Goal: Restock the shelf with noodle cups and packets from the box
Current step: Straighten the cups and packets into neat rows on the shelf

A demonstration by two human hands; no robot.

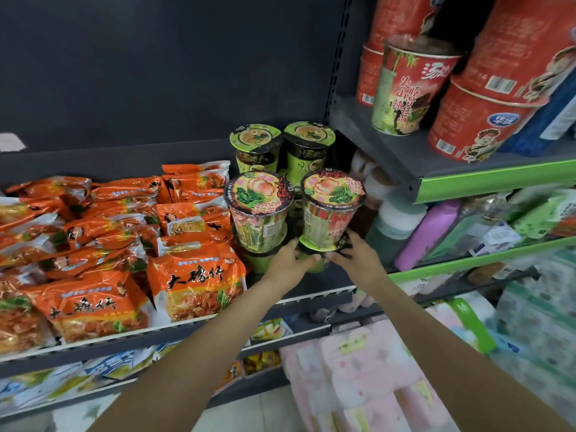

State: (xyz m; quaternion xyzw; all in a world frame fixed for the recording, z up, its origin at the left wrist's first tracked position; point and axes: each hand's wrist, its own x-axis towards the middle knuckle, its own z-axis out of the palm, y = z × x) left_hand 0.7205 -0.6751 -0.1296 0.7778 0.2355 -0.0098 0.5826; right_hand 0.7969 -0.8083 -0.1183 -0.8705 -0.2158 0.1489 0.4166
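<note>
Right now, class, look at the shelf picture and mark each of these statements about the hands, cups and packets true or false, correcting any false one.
1. Both hands reach to the base of a stacked noodle cup. True: the left hand and right hand meet under it.
2. The orange noodle packets lie right of the cups. False: they lie left of them.
3. The green-lidded cups stand behind the front cups. True.
4. The red bowls sit on a lower shelf than the hands. False: they sit on a higher shelf, to the right.
</note>
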